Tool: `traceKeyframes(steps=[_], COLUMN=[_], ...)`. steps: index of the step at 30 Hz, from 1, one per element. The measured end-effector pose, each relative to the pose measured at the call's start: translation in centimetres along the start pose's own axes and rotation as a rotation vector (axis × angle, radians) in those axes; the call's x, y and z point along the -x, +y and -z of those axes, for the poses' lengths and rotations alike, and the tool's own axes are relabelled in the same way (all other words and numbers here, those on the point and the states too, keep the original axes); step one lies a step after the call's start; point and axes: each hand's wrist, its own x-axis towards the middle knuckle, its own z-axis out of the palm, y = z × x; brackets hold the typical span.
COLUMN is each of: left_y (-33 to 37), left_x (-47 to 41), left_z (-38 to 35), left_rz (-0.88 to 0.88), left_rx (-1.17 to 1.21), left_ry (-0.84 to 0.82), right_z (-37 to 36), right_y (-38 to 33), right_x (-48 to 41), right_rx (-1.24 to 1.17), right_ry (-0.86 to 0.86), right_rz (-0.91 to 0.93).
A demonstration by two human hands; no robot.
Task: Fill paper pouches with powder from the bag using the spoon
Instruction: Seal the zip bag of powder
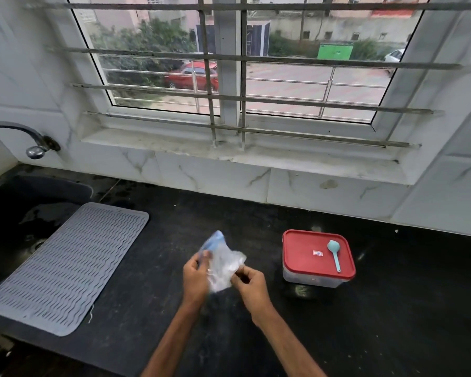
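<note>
A crumpled clear plastic bag (223, 263) with white powder and a blue top part is held above the black counter (174, 308) between both hands. My left hand (195, 278) grips its left side, fingers curled round the plastic. On the bag's right edge, my right hand (252, 285) pinches the plastic. A light blue spoon (334, 254) lies on the red lid of a plastic box (318, 258) to the right of my hands. No paper pouch is in view.
A grey ribbed drying mat (65, 268) lies at the left, partly over the dark sink (14, 240) with a tap (36, 148) above. A marble wall and window sill (229, 151) run along the back.
</note>
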Motion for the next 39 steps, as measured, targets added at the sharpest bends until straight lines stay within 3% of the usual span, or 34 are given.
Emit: traceKeyframes(steps=[3,5,7,9,12,16,19,22,28,33,37,39], left_y=[0.1,0.0,0.0,0.1,0.2,-0.3,-0.8,-1.3,-2.4,-2.2,-3.3,-4.1], left_x=[-2.2,-2.5,-2.4,-2.5,-2.9,-2.7,-3.0,-3.4,-4.0,-4.3,-5.2,-6.1], left_z=[2.1,2.4,2.0,2.0,2.3,1.6,1.8,1.5,0.2,-0.7,-0.2,0.4], left_rz=[-0.013,-0.031,-0.03,-0.022,0.002,-0.003,-0.023,-0.047,0.016,-0.069,-0.117,-0.172], left_rx=[0.018,-0.028,0.002,0.051,0.042,-0.003,-0.029,-0.059,-0.046,-0.172,-0.336,-0.562], left_ry=[0.28,0.336,0.319,0.236,0.098,-0.019,0.029,0.118,0.03,0.091,0.102,0.097], right_z=[1.7,1.9,1.8,2.0,2.8,2.9,3.1,3.3,4.3,3.6,3.0,2.1], right_y=[0.9,1.7,1.9,1.3,0.7,-0.1,0.5,1.5,1.1,1.6,1.4,1.3], right_x=[0.1,0.6,1.1,1.3,0.6,0.2,0.1,0.2,0.3,-0.9,-0.7,0.3], right_rx=[0.138,0.25,0.263,0.131,0.029,0.008,-0.038,0.08,-0.108,-0.078,0.282,0.57], right_ry=[0.105,0.057,-0.064,-0.15,-0.139,-0.167,-0.109,-0.014,0.014,0.267,0.351,0.284], right_rz=[0.081,0.209,0.245,0.132,-0.044,-0.069,-0.086,-0.066,-0.032,-0.076,-0.141,-0.144])
